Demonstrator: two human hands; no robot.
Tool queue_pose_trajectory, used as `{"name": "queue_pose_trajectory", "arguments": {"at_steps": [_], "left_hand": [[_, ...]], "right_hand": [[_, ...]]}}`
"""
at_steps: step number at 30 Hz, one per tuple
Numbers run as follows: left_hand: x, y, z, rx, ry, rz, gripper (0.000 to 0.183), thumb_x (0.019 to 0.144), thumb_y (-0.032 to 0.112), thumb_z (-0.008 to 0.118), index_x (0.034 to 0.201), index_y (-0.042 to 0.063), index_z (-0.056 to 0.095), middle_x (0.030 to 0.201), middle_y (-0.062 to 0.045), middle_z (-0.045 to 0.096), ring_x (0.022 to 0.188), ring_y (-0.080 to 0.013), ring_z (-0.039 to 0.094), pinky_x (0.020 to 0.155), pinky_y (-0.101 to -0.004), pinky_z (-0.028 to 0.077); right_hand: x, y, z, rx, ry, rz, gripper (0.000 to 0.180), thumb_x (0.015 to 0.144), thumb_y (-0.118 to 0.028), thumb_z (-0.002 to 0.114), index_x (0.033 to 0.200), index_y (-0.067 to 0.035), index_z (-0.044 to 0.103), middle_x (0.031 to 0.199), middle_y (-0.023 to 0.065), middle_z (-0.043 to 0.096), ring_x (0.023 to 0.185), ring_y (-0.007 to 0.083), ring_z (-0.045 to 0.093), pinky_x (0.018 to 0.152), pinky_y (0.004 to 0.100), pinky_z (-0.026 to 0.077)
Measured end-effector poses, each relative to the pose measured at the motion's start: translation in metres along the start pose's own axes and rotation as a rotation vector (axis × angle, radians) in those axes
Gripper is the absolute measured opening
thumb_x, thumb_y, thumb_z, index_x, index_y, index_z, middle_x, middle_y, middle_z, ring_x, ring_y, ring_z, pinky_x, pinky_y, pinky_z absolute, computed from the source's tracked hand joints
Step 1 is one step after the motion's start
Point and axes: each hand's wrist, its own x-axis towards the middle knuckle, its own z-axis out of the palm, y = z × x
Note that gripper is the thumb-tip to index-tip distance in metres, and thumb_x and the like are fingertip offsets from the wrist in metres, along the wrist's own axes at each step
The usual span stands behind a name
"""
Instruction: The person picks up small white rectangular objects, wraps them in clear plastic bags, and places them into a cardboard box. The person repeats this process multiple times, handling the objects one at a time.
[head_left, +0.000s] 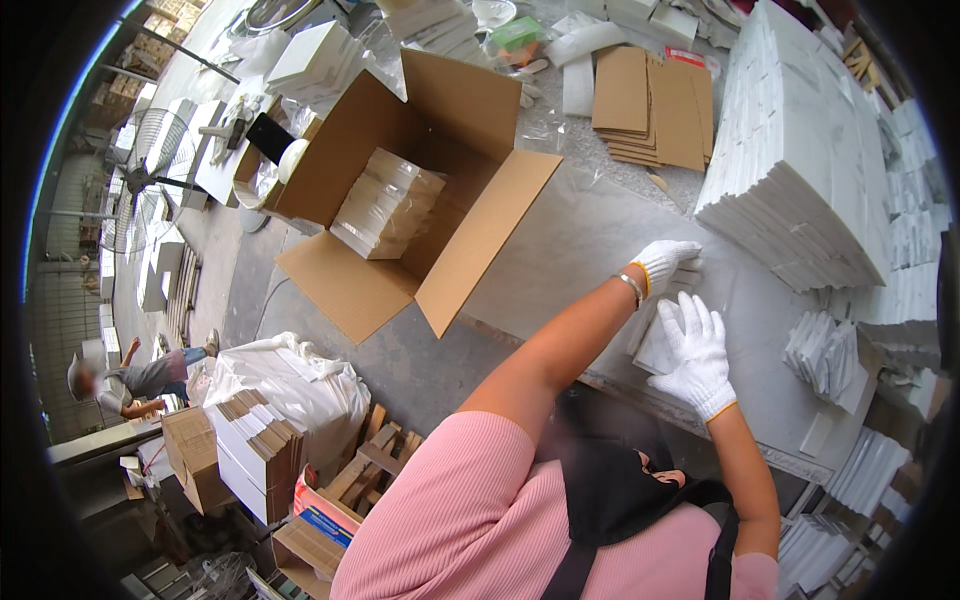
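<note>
My right hand (696, 354), in a white knit glove, lies palm down with fingers spread on a small stack of white stone tiles (654, 348). Clear film seems to surround the stack. Just beyond it is my left hand (664, 264), also gloved, its fingers pointing right above the polished marble slab (570, 240). Whether those fingers pinch film is hidden. To the left, an open cardboard box (480, 247) stands with its flaps spread out. Inside sit several film-wrapped tile packs (386, 204), side by side against one wall.
Tall stacks of marble tiles (802, 202) rise at the right, with a smaller tile bundle (823, 354) nearby. Flat cardboard pieces (651, 105) lie at the back. A floor fan (136, 180) and another person (142, 382) are far left. A wooden pallet (375, 457) is below.
</note>
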Motion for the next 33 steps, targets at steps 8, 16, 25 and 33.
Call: {"name": "queue_pose_trajectory", "arguments": {"at_steps": [8,16,25,33], "left_hand": [[-0.001,0.005,-0.008,0.013,-0.04,-0.041,0.029,0.099,0.038,0.064,0.111,0.012,0.065,0.112,-0.005,0.069,0.106,-0.029,0.065,0.094,-0.046,0.051],[0.003,0.002,-0.012,-0.023,-0.074,-0.053,0.032,0.099,0.036,0.063,0.114,0.008,0.065,0.115,-0.009,0.068,0.111,-0.031,0.064,0.095,-0.0474,0.051],[-0.009,0.011,-0.004,-0.014,-0.05,-0.059,0.041,0.101,0.038,0.06,0.125,0.006,0.06,0.137,-0.015,0.059,0.128,-0.04,0.055,0.105,-0.0532,0.046],[-0.094,0.029,0.047,-0.134,-0.258,-0.025,0.027,0.1,0.027,0.063,0.102,0.0,0.068,0.122,-0.016,0.07,0.115,-0.0343,0.066,0.099,-0.047,0.056]], "right_hand": [[0.009,0.014,0.011,0.133,0.139,-0.083,0.099,0.055,-0.031,0.08,0.148,-0.018,0.048,0.136,0.0133,0.049,0.124,0.0333,0.05,0.102,0.0475,0.039],[0.009,0.012,0.013,0.144,0.136,-0.047,0.097,0.056,-0.034,0.08,0.147,-0.018,0.049,0.134,0.0122,0.051,0.122,0.034,0.051,0.102,0.0476,0.039],[0.004,0.013,0.013,0.15,0.141,-0.069,0.104,0.062,-0.048,0.083,0.152,-0.016,0.043,0.145,0.014,0.046,0.132,0.0358,0.046,0.11,0.0507,0.035],[-0.053,0.038,0.013,0.816,0.447,0.321,0.073,0.088,-0.055,0.071,0.141,-0.008,0.055,0.127,0.0139,0.066,0.119,0.0335,0.061,0.101,0.0432,0.049]]}}
